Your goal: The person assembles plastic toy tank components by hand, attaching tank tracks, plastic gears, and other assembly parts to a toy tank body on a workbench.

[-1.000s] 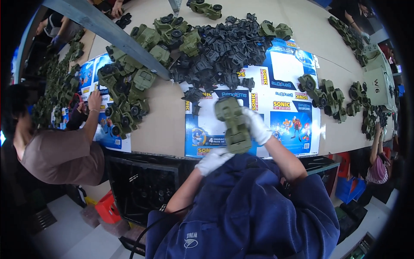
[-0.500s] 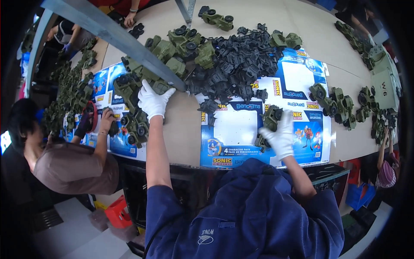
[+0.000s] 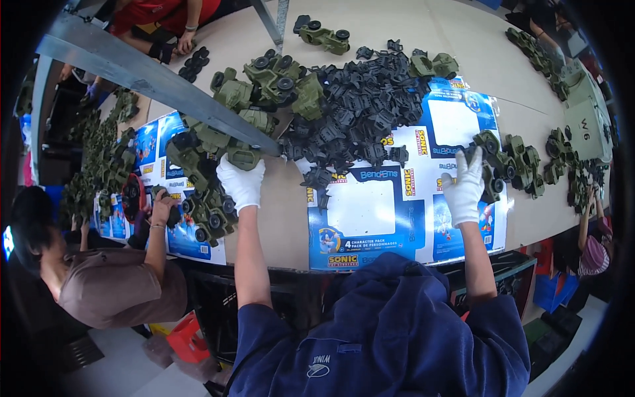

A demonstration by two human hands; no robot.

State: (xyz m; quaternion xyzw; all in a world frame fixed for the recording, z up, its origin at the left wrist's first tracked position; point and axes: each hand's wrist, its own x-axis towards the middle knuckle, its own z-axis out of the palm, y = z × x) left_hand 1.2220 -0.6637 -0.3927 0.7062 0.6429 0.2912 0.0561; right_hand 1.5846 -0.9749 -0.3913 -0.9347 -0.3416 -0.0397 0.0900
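My left hand (image 3: 241, 182), in a white glove, is closed around the near end of an olive-green toy vehicle body (image 3: 243, 159) at the edge of a pile of similar green bodies (image 3: 235, 92). My right hand (image 3: 463, 190), also gloved in white, has its fingers stretched out and parted over the printed sheets. Right beside it stands a green toy jeep (image 3: 491, 185) with black wheels, near other green jeeps (image 3: 524, 162). Between my hands, farther off, lies a heap of small black plastic parts (image 3: 367, 99).
A grey metal bar (image 3: 159, 86) slants over the table toward the pile. Blue-and-white printed sheets (image 3: 360, 246) cover the near edge. At left a co-worker in a brown shirt (image 3: 122, 284) handles parts; another in red (image 3: 165, 13) works opposite. A pale green bin (image 3: 585, 119) stands at right.
My right hand has moved right and away from me, and the green jeep it was at now stands by the right-hand group. My left hand has closed on a green vehicle body.
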